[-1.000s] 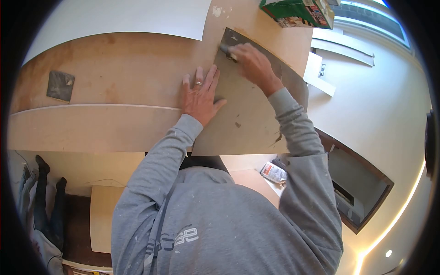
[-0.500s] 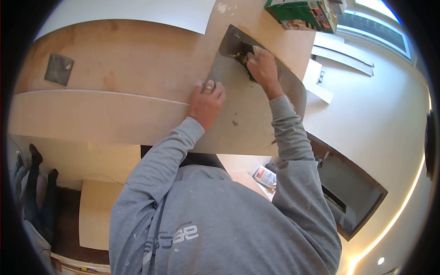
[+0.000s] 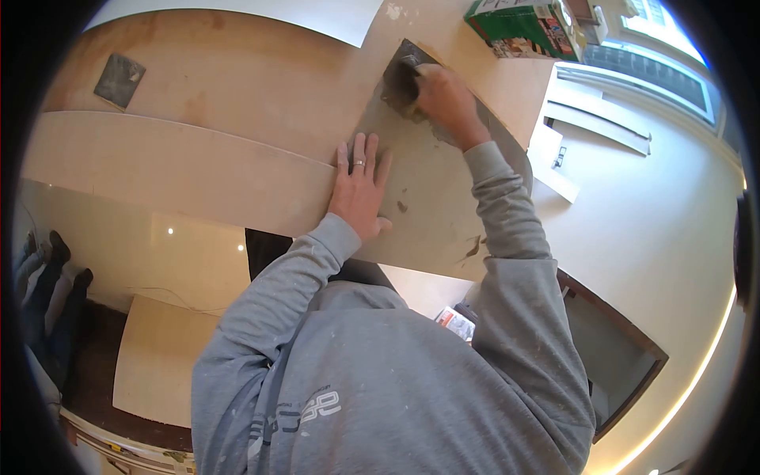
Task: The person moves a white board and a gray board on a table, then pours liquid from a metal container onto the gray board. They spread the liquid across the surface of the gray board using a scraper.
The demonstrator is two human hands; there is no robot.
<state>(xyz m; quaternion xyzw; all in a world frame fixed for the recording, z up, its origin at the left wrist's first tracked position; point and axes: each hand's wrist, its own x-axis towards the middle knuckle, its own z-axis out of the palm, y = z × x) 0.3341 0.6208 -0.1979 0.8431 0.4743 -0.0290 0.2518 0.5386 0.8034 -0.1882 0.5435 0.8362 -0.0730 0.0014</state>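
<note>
My right hand [image 3: 449, 99] is closed round a scraper [image 3: 405, 81], whose dark blade lies on the far end of a grey board [image 3: 427, 190]. Dark wet paste [image 3: 413, 113] is spread around the blade. Near the board's left edge my left hand [image 3: 360, 186] lies flat with its fingers spread, a ring on one finger. Small dark smears [image 3: 473, 249] mark the board's near part.
A dark square plate [image 3: 119, 81] lies at the left of the wooden surface [image 3: 237, 87]. A green box [image 3: 522, 28] stands at the back right. White strips [image 3: 602, 123] lie beyond. Another person's legs [image 3: 59, 309] show at the far left.
My left hand has flattened and its fingers have spread. My right hand has moved a little up and left with the scraper, and the paste is spread further. The view has shifted slightly.
</note>
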